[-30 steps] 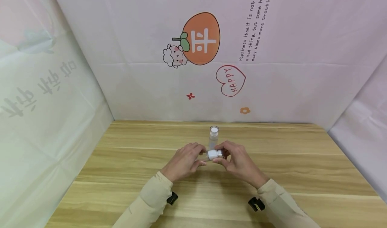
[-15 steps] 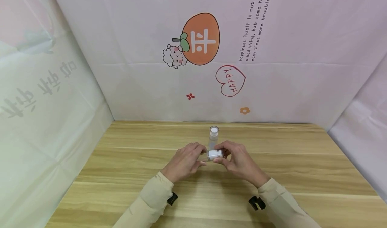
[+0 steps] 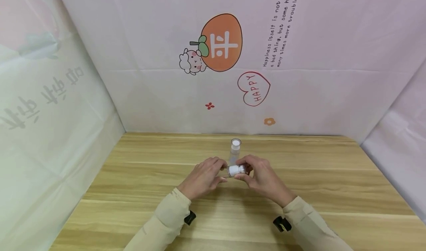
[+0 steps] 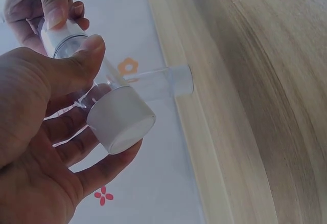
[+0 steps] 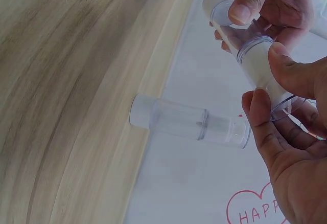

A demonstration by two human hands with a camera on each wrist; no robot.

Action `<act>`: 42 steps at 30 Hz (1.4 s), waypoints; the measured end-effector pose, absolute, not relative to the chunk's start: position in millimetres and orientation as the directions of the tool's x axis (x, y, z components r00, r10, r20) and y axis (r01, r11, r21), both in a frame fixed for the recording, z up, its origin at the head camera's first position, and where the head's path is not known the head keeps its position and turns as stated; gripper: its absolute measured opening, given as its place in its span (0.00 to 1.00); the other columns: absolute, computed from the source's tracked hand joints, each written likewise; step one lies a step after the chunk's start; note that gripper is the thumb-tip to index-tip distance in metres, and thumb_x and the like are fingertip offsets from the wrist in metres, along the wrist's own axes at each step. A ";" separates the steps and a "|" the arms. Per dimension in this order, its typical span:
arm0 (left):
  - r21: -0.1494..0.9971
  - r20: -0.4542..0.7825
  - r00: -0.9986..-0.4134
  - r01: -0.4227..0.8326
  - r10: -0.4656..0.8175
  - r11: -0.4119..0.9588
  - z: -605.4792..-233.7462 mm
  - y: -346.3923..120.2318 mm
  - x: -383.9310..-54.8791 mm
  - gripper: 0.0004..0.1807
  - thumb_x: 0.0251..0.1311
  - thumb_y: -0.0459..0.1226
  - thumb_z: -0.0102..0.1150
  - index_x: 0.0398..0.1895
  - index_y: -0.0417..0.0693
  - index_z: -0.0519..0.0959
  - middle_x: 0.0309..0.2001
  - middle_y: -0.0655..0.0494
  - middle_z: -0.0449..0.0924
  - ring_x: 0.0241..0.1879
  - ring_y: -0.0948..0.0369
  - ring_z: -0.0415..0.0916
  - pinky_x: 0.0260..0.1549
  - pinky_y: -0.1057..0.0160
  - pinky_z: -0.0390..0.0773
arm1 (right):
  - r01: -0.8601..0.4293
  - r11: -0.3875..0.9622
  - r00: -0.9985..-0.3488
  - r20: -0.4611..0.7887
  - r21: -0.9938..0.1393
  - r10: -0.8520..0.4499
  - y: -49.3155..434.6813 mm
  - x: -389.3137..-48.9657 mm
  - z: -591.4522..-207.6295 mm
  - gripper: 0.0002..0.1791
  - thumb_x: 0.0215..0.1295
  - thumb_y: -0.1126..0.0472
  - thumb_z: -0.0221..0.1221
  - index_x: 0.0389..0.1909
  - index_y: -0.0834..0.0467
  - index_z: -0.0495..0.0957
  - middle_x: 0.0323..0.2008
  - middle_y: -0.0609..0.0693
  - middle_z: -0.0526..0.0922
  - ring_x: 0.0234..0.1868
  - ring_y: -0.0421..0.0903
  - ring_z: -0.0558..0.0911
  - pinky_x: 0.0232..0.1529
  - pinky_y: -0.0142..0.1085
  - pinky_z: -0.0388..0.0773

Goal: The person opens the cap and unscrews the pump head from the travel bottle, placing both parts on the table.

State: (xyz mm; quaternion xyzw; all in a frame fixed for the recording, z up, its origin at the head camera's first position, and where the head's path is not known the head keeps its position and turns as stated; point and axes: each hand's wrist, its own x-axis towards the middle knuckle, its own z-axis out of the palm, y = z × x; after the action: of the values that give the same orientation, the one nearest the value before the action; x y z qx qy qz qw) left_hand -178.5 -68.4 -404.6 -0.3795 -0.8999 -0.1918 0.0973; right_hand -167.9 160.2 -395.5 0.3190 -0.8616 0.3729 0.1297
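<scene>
Head view: left hand (image 3: 203,177) and right hand (image 3: 263,176) are gripping a clear bottle (image 3: 236,170) from opposite ends, fingers (image 5: 259,110) clamping round it, above the counter (image 3: 126,188), short of its far edge. Another bottle (image 3: 235,149) is standing upright just beyond. They're apparently fastening or undoing the held one; the next move is probably calling for steady grips.
</scene>
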 end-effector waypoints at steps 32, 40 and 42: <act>0.533 0.214 -0.786 0.591 0.580 0.605 -419.9 -70.8 -181.2 0.17 0.64 0.36 0.68 0.53 0.41 0.76 0.49 0.47 0.80 0.48 0.54 0.79 0.47 0.60 0.80 | -0.695 0.535 -0.714 0.547 -0.480 -0.437 173.4 -169.4 -399.6 0.22 0.49 0.71 0.77 0.45 0.63 0.80 0.39 0.51 0.82 0.32 0.41 0.81 0.33 0.33 0.82; 0.566 0.205 -0.816 0.550 0.541 0.615 -426.6 -72.9 -182.1 0.16 0.65 0.36 0.68 0.51 0.42 0.76 0.45 0.48 0.79 0.45 0.54 0.78 0.44 0.60 0.79 | -0.680 0.556 -0.723 0.564 -0.478 -0.400 185.0 -170.1 -397.6 0.21 0.52 0.69 0.76 0.47 0.60 0.81 0.40 0.47 0.82 0.33 0.43 0.82 0.35 0.34 0.82; 0.569 0.202 -0.822 0.541 0.533 0.619 -427.3 -73.1 -182.0 0.16 0.65 0.37 0.68 0.51 0.42 0.76 0.45 0.49 0.79 0.45 0.54 0.78 0.44 0.60 0.79 | -0.672 0.572 -0.727 0.567 -0.470 -0.387 188.6 -171.2 -398.1 0.21 0.53 0.68 0.76 0.47 0.60 0.81 0.40 0.47 0.82 0.33 0.42 0.81 0.36 0.34 0.82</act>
State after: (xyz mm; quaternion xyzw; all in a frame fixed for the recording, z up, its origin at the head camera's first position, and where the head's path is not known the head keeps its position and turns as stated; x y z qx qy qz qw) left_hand -182.0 -73.1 -427.3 -0.2984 -0.8997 -0.3184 0.0069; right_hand -171.2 188.6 -398.1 0.3069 -0.8624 0.3460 0.2059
